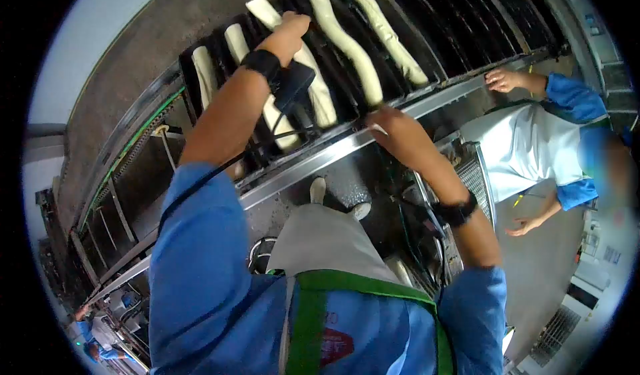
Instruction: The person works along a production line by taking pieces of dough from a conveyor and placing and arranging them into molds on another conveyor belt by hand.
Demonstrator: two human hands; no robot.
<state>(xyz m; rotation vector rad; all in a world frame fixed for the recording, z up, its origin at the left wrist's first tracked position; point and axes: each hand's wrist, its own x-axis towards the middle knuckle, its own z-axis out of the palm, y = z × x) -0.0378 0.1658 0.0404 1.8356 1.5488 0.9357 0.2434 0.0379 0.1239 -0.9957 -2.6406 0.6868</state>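
Note:
Several long, pale dough strips lie side by side in dark slots of a conveyor. My left hand [288,36] is closed over the upper part of one dough strip [316,88], its fingers curled toward the right. Under my left forearm, another dough strip [237,42] is partly hidden. My right hand [398,134] is at the metal rail, just below the lower end of a curved dough strip [347,45]. Its fingertips are blurred and point at the slot edge, so I cannot tell whether they touch the dough. Farther right lies one more dough strip [387,32].
A metal rail [333,150] runs along the conveyor's near edge. Dark slots [467,25] continue to the right. A co-worker in a blue shirt and pale apron [527,145] stands at right, one hand [503,80] by the rail. Another person [103,332] is at far lower left.

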